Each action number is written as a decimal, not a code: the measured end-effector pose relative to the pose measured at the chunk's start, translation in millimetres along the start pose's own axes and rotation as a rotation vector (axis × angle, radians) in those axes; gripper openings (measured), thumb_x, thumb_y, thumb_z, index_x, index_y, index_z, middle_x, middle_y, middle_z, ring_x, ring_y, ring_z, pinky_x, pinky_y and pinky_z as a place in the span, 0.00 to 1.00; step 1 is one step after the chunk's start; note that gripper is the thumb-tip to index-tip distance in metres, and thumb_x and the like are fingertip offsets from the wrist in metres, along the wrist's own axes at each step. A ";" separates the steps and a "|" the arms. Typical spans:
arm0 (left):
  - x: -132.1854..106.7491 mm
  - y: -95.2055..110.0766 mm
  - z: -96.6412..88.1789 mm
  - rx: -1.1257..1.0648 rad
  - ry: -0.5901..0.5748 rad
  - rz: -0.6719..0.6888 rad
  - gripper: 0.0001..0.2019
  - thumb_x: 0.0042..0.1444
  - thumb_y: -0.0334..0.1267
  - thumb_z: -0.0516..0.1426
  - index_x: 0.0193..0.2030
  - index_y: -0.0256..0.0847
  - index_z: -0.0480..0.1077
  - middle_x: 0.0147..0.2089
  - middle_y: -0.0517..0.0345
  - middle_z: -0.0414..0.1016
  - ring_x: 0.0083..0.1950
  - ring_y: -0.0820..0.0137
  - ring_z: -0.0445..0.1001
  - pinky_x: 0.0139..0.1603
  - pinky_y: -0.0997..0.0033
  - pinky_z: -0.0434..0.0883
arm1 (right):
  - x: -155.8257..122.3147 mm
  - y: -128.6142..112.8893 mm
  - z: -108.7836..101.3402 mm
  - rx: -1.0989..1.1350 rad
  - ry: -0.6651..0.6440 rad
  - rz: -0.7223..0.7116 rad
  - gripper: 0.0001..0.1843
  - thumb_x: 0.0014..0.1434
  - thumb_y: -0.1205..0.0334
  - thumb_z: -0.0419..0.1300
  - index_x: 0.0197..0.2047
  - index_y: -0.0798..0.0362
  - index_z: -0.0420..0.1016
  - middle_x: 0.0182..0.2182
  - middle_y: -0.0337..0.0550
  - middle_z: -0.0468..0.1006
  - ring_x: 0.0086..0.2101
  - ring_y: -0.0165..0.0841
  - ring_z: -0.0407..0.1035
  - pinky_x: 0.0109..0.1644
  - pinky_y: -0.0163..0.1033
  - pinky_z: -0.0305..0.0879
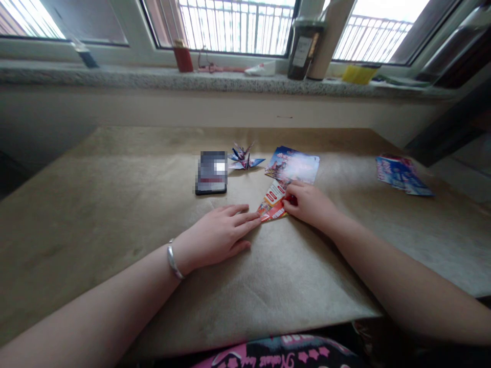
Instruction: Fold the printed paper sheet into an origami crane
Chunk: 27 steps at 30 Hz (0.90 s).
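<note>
A colourful printed paper (273,200), folded to a narrow point at its left end, lies on the table between my hands. My left hand (220,232) rests flat with its fingers stretched out; the fingertips touch the paper's pointed left corner. At the right end, my right hand (307,202) has its fingers curled and pinched on the paper, hiding that part of it. Just behind is a pile of blue printed sheets (293,164). A folded paper crane (245,157) stands to the left of the pile.
A phone (210,174) lies left of the crane. More printed sheets (402,175) are fanned out on the table's right side (345,148). Along the windowsill (230,79) stand a red container (183,56), a dark lidded jar (303,51) and a yellow item (359,74).
</note>
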<state>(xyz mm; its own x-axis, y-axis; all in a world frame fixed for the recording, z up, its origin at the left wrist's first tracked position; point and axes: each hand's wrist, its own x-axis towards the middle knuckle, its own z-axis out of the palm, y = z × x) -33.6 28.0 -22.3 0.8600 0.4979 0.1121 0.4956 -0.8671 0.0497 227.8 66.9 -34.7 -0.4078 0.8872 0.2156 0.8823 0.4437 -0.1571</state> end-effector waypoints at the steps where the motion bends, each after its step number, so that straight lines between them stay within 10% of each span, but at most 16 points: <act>1: 0.1 0.4 -0.1 0.001 0.004 -0.002 0.24 0.62 0.40 0.52 0.64 0.38 0.59 0.64 0.52 0.64 0.63 0.56 0.62 0.61 0.55 0.65 | -0.1 -0.6 0.1 -0.003 0.001 0.000 0.04 0.55 0.64 0.55 0.29 0.53 0.67 0.33 0.46 0.72 0.33 0.34 0.66 0.37 0.37 0.61; 9: 1.8 1.7 0.0 -0.007 0.016 -0.005 0.24 0.61 0.40 0.53 0.64 0.39 0.59 0.63 0.52 0.64 0.63 0.56 0.62 0.60 0.55 0.65 | -0.5 -13.5 -1.5 -0.075 0.057 -0.138 0.09 0.60 0.63 0.54 0.38 0.55 0.74 0.39 0.50 0.74 0.42 0.40 0.64 0.49 0.43 0.59; 27: 2.6 -3.1 0.9 0.039 0.087 0.102 0.20 0.62 0.37 0.52 0.61 0.40 0.63 0.60 0.54 0.69 0.62 0.59 0.64 0.64 0.55 0.62 | 1.9 -27.8 5.6 0.116 -0.040 -0.250 0.07 0.58 0.61 0.56 0.31 0.53 0.70 0.30 0.44 0.75 0.35 0.36 0.64 0.42 0.40 0.54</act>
<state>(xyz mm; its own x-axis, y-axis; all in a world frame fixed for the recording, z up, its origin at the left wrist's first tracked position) -32.8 32.0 -23.1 0.8933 0.4025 0.1999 0.4117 -0.9113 -0.0051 201.2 56.9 -35.4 -0.6205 0.7515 0.2241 0.7211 0.6591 -0.2136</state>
